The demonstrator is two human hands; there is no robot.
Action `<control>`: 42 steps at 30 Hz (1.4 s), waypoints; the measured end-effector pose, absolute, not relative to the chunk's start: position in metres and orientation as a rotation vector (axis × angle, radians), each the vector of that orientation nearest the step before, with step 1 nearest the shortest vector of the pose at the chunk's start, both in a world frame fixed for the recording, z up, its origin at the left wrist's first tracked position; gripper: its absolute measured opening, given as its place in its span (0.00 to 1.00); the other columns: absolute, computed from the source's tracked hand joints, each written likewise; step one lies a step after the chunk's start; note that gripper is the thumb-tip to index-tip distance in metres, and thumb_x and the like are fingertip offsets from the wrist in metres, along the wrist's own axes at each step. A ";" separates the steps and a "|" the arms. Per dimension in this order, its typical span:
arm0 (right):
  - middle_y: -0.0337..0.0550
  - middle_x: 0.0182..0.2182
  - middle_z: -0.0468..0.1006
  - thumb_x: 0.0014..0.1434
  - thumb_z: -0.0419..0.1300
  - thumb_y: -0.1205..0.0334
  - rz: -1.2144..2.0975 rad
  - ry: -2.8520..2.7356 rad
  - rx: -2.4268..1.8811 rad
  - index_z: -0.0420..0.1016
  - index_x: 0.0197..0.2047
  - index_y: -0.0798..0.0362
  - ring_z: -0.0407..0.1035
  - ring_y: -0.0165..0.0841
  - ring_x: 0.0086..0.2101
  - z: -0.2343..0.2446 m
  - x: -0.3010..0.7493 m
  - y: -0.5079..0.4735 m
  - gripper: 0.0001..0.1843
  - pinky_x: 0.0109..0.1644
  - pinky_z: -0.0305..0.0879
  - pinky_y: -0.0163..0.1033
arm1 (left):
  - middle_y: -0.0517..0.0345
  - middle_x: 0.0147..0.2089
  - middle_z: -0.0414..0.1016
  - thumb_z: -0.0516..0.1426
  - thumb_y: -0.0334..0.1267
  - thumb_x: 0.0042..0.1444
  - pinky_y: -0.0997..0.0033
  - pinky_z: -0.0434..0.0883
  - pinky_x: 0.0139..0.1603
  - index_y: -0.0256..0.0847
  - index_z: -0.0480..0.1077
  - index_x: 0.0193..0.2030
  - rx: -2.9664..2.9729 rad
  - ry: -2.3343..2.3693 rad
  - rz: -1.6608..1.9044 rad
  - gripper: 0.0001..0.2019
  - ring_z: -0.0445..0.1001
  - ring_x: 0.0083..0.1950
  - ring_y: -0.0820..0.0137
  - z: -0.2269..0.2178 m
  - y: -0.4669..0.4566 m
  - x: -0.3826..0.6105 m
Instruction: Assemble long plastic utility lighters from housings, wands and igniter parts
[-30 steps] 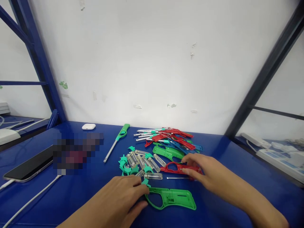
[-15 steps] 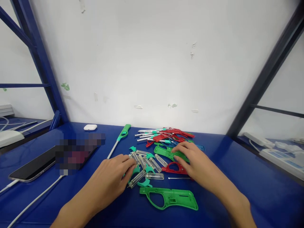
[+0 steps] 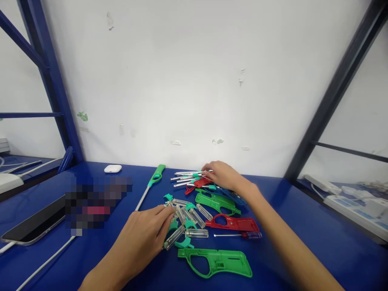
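My left hand (image 3: pixel 145 231) rests at the left side of a loose heap of clear plastic fuel tanks (image 3: pixel 197 233) and small teal triggers (image 3: pixel 184 243). Its fingers are curled in and pressed together; whatever lies between them is hidden. Farther back, my right hand (image 3: pixel 222 174) reaches over a pile of metal lighter tubes (image 3: pixel 183 178) and red handle shells (image 3: pixel 200 183), its bent fingers somewhat apart at the tubes. Under my right forearm, blue parts are partly covered. Nearest me lies a green lighter handle shell (image 3: pixel 233 262), inner side up.
A red shell (image 3: pixel 244 223), green shells (image 3: pixel 212 201) and a screwdriver (image 3: pixel 253 235) lie mid-table. One whole green lighter (image 3: pixel 157 174) stands left of the pile. Phone (image 3: pixel 36 216), cables and a white earbud case (image 3: pixel 112 168) are at left; a power strip (image 3: pixel 351 206) is at right.
My right hand has moved from above the green and red shells to the far pile, uncovering the red shell and the screwdriver handle. My left hand stays by the tanks. The view has tilted slightly.
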State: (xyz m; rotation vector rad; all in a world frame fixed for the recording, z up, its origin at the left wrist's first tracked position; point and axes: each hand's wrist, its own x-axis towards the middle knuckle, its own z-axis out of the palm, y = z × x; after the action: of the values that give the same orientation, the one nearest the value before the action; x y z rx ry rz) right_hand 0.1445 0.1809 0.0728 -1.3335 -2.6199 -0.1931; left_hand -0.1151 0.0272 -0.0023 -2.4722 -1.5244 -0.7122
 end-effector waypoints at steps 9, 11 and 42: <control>0.50 0.59 0.77 0.71 0.64 0.54 -0.383 -2.592 -1.532 0.74 0.62 0.52 0.76 0.42 0.52 0.052 0.090 0.206 0.20 0.55 0.77 0.53 | 0.60 0.35 0.80 0.48 0.31 0.75 0.67 0.61 0.33 0.45 0.74 0.46 -2.491 -1.500 -0.777 0.14 0.81 0.35 0.64 0.004 0.021 -0.110; 0.50 0.59 0.77 0.71 0.64 0.54 -0.414 -2.555 -1.534 0.74 0.62 0.52 0.76 0.42 0.52 0.055 0.094 0.206 0.20 0.54 0.77 0.53 | 0.60 0.34 0.79 0.49 0.31 0.74 0.67 0.60 0.31 0.46 0.75 0.46 -2.474 -1.480 -0.816 0.14 0.81 0.34 0.63 0.003 0.022 -0.110; 0.33 0.52 0.85 0.62 0.72 0.46 0.555 -2.393 -1.128 0.80 0.58 0.31 0.77 0.40 0.52 0.050 0.159 0.015 0.21 0.56 0.70 0.41 | 0.69 0.45 0.83 0.55 0.40 0.75 0.76 0.72 0.45 0.53 0.77 0.51 -2.886 -1.519 -1.073 0.08 0.80 0.42 0.73 0.032 -0.016 -0.094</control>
State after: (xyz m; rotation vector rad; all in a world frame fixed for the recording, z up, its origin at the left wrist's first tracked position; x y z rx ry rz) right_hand 0.1591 0.0146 0.0500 -1.1285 -2.3932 0.5551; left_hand -0.0943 -0.0164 0.0319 -2.8861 -1.5185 -1.0734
